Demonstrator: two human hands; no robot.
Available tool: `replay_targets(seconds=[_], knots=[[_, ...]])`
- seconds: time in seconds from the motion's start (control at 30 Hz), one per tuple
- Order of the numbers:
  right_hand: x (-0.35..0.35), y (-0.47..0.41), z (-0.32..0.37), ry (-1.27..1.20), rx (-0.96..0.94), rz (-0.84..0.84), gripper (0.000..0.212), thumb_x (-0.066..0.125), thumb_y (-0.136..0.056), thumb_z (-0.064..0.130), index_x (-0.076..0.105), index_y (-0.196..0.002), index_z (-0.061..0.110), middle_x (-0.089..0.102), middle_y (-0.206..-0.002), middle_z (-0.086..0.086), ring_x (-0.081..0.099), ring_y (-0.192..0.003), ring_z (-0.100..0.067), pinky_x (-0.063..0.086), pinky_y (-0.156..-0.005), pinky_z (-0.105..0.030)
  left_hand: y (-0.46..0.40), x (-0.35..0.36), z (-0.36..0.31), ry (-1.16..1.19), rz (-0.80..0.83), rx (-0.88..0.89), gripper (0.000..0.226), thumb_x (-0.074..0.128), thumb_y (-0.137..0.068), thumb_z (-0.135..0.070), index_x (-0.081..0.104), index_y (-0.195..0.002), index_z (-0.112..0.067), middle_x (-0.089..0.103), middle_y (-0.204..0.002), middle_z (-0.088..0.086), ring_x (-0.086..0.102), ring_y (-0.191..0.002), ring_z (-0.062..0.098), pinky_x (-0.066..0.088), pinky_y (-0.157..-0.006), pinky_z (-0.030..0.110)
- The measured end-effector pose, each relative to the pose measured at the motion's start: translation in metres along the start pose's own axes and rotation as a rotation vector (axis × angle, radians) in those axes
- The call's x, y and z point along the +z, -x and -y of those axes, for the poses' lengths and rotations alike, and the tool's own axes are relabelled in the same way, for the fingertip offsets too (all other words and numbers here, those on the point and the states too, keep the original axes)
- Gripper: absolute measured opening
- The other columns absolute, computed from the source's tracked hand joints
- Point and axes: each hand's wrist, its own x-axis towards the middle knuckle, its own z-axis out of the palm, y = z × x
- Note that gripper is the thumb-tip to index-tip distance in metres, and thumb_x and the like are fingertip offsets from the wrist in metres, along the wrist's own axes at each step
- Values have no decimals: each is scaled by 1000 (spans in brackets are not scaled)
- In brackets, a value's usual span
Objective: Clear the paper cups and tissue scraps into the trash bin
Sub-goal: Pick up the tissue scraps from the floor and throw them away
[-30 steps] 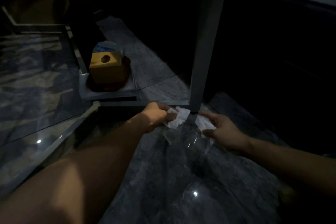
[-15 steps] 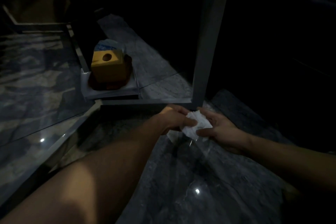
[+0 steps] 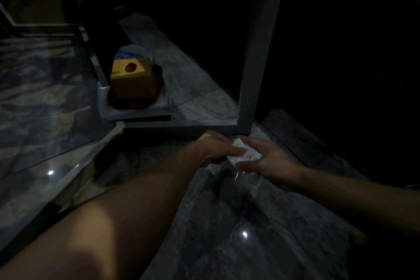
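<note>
The scene is dim. My left hand (image 3: 214, 149) and my right hand (image 3: 270, 158) meet low over the dark marble floor, just in front of a grey table leg (image 3: 259, 52). Between them is a crumpled wad of white tissue scraps (image 3: 245, 154). My left fingers pinch its left side and my right palm cups it from the right. A glint below the wad may be clear plastic, too dark to tell. No paper cup or trash bin shows in the head view.
A yellow box with a round hole (image 3: 131, 79) stands on a brown dish on a white tray (image 3: 136, 112) on the floor, left of the leg. A glass tabletop edge (image 3: 68, 175) runs along the left. The right side is black.
A second ago each hand held a separate white scrap, a little apart. The hands have come together and the scraps are now pressed into one wad between them.
</note>
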Motion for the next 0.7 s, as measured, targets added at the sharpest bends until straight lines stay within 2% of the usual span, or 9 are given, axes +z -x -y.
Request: replay_targets(seconds=[0.07,0.2,0.33,0.43,0.5,0.6,0.7], knots=[[1,0,0,22,-5,-11,47,68,-74,-15,63,-113,10,71,-105,-5,69,-90,-10,56,-74,-19,1,1,-1,21,14,-2,14,82,-76,-12,71,-80,-4,74,-74,8,71,-57,11,55,-49,19],[0,0,-2,36,-13,-29,47,71,-75,-8,62,-117,9,70,-113,-11,69,-101,-20,55,-77,-24,5,0,-3,47,60,-3,24,80,-78,-10,72,-97,2,75,-78,11,71,-57,11,53,-49,18],[0,0,-4,56,-19,-62,39,69,-76,-9,64,-112,5,72,-96,-4,70,-83,-9,53,-66,-17,8,1,-4,113,123,-30,28,71,-87,-8,68,-111,6,73,-86,14,71,-62,12,55,-51,19],[-1,0,-7,91,-6,-107,39,65,-79,-11,63,-115,3,71,-91,-2,69,-75,-4,52,-61,-15,8,2,-4,175,180,-74,28,62,-94,-11,65,-115,7,72,-100,18,71,-81,19,62,-68,24],[-2,0,-7,95,2,-119,38,63,-80,-13,63,-115,3,71,-91,-1,69,-73,-1,51,-61,-13,10,2,-5,180,188,-79,28,59,-96,-14,64,-115,7,71,-106,21,68,-87,23,59,-74,25],[-6,3,-3,89,15,-141,34,62,-81,-12,65,-111,3,72,-86,1,69,-70,0,51,-59,-13,11,1,-6,179,156,-67,22,58,-97,-13,66,-109,4,70,-92,15,67,-75,18,59,-64,21],[-10,6,0,63,46,-141,24,59,-84,-9,67,-103,5,73,-65,7,67,-59,0,47,-47,-10,9,-5,-5,169,106,-37,16,57,-96,-7,67,-101,6,67,-84,15,65,-67,16,58,-55,20]])
